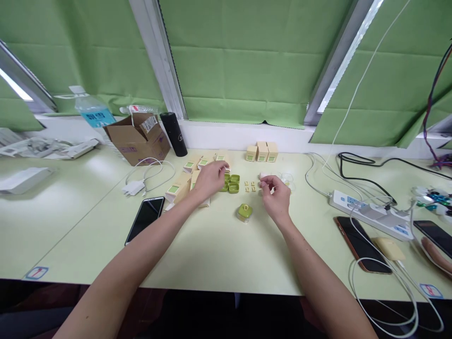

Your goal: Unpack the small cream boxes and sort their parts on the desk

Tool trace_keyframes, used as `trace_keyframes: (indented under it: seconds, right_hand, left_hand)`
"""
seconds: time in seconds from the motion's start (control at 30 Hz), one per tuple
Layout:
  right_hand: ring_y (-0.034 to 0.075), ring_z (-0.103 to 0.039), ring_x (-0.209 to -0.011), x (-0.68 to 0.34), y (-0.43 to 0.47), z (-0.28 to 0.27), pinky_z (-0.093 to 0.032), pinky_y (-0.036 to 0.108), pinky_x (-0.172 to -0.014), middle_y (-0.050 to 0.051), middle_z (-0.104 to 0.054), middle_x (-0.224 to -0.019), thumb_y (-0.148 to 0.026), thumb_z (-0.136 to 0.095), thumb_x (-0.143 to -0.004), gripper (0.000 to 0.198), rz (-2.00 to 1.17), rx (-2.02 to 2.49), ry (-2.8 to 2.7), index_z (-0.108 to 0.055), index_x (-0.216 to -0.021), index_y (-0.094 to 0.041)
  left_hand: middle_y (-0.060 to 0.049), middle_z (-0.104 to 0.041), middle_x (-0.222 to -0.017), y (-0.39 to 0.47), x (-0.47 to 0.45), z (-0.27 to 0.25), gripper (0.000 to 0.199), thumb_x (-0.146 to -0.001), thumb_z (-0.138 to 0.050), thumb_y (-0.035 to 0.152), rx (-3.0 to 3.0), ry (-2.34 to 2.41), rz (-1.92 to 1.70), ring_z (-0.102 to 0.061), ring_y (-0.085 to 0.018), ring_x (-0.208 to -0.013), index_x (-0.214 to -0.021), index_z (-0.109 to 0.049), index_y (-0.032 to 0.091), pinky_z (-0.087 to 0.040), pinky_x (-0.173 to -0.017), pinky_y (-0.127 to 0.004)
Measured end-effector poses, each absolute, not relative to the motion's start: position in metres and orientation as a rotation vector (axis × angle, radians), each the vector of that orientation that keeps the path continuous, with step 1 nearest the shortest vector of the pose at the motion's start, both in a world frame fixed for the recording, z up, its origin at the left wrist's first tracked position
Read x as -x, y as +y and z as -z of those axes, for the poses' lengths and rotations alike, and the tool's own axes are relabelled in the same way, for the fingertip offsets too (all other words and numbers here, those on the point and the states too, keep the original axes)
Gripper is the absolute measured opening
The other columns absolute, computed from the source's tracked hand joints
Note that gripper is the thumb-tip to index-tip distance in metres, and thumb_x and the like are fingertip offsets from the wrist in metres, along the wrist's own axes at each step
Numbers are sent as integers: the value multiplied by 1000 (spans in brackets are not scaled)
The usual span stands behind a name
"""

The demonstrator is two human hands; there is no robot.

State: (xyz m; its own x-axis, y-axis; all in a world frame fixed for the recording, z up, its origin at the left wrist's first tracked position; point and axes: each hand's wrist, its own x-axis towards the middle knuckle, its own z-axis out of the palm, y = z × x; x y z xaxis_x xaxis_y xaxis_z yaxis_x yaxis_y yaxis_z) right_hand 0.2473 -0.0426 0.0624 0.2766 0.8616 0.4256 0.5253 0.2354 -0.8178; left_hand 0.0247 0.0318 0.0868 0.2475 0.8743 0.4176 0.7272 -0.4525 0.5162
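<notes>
My left hand (211,178) is over the left edge of the small green square tubs (233,188), close to the cream cartons with green labels (178,188). Its fingers are bent together, and what lies between them is hidden. My right hand (276,197) is closed in a pinch beside several tiny yellow pieces (247,189); anything in its fingertips is too small to make out. Clear round parts (287,179) lie just behind that hand. Between and nearer than both hands stands a small clear jar with a green lid and a yellow loop on top (245,212).
Three cream cartons (262,152) stand at the back. A phone (145,219), a charger (133,188), a cardboard box (139,139) and a black flask (174,134) are leftward. Rightward lie a power strip (369,214), cables, another phone (362,245) and another person's hand (437,253).
</notes>
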Motion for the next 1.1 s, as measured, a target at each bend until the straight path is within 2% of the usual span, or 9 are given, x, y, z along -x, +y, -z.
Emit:
trace_keyframes:
  seconds: [0.1,0.17,0.23,0.33,0.43,0.6,0.8,1.0,1.1]
  right_hand:
    - [20,-62,-76,-250,-42,-65,-43,31,-70,1,-74,-85,-17,-57,-85,15,-376,1613,-1619,-69,-89,-24]
    - [21,-64,-81,-250,-43,-67,-41,31,-69,2,-75,-88,-11,-56,-84,21,-337,1705,-1792,-70,-91,-24]
    - [22,-65,-88,-248,-47,-71,-40,31,-71,3,-75,-89,-7,-55,-82,26,-296,1732,-1940,-71,-93,-24]
    - [22,-64,-91,-246,-53,-79,-40,31,-74,4,-74,-89,-7,-57,-82,25,-283,1695,-2117,-72,-94,-23]
    - [22,-63,-88,-244,-58,-85,-40,31,-74,5,-74,-89,-14,-61,-86,15,-297,1648,-2238,-72,-91,-23]
    - [23,-61,-90,-236,-58,-77,-40,33,-76,5,-72,-87,-22,-69,-88,7,-272,1585,-2270,-71,-95,-22]
    - [23,-63,-95,-229,-50,-52,-42,32,-75,6,-73,-92,-15,-65,-90,8,-256,1514,-2160,-68,-88,-22]
    - [22,-68,-94,-227,-49,-47,-46,33,-80,5,-76,-99,-13,-55,-94,11,-425,1470,-2048,-59,-90,-23]
    - [21,-70,-94,-228,-46,-47,-50,35,-82,5,-76,-102,-22,-52,-95,5,-622,1295,-1790,-54,-91,-24]
  left_hand:
    - [-8,-75,-108,-16,-28,-74,32,-89,-54,20,-2251,1268,-777,-70,-26,-98,-119,-68,22,-56,-89,-41]
    - [-10,-73,-114,-40,-32,-66,49,-86,-65,31,-2194,1201,-638,-69,-30,-104,-135,-58,24,-56,-88,-43]
    - [-12,-69,-124,-55,-36,-59,67,-80,-74,36,-2171,1158,-557,-65,-34,-116,-142,-51,25,-54,-95,-48]
    - [-14,-62,-138,-60,-43,-48,79,-75,-78,27,-2134,1103,-545,-57,-36,-130,-147,-45,27,-48,-106,-51]
    - [-11,-63,-137,-53,-47,-34,67,-81,-73,23,-2087,1079,-620,-57,-33,-130,-142,-48,28,-47,-107,-50]
    - [-11,-66,-125,-44,-48,-14,54,-82,-77,26,-2068,1187,-755,-60,-32,-122,-131,-54,23,-49,-103,-47]
    - [-10,-68,-119,-41,-46,-7,49,-82,-78,28,-2136,1258,-848,-61,-33,-118,-127,-59,22,-50,-101,-49]
    - [-8,-71,-112,-38,-46,-6,39,-82,-78,29,-2172,1293,-841,-62,-33,-113,-119,-66,23,-50,-98,-48]
    - [-9,-71,-110,-37,-47,-8,34,-82,-77,31,-2170,1308,-806,-62,-33,-109,-114,-67,22,-50,-96,-49]
